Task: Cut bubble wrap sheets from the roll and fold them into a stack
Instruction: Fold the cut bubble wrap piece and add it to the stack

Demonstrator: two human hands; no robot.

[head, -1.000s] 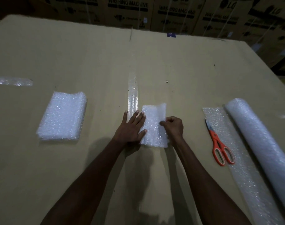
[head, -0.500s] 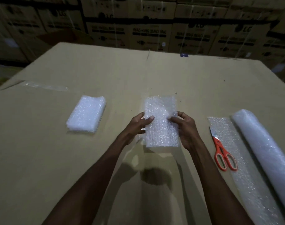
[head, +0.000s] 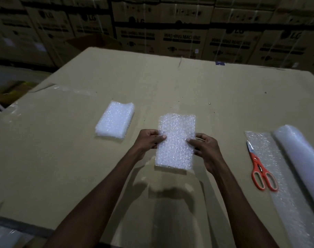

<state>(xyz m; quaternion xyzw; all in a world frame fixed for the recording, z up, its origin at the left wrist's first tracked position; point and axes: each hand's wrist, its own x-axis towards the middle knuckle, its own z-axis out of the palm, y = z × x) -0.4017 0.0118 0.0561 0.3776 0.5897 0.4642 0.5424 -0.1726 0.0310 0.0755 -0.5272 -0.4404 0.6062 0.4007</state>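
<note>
While both hands hold it above the cardboard-covered desk [head: 188, 90], the folded bubble wrap sheet [head: 175, 142] hangs between them, the left hand [head: 149, 140] and right hand [head: 205, 149] each pinching a side edge between thumb and fingers. A stack of folded sheets [head: 115, 121] lies to the left; orange-handled scissors [head: 260, 170] rest on the unrolled wrap beside the bubble wrap roll [head: 301, 161] at right.

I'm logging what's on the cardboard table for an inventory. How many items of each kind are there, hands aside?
Folded bubble wrap pieces: 2, the stack on the table and the piece in both hands
Bubble wrap roll: 1
Scissors: 1
Total: 4
</note>
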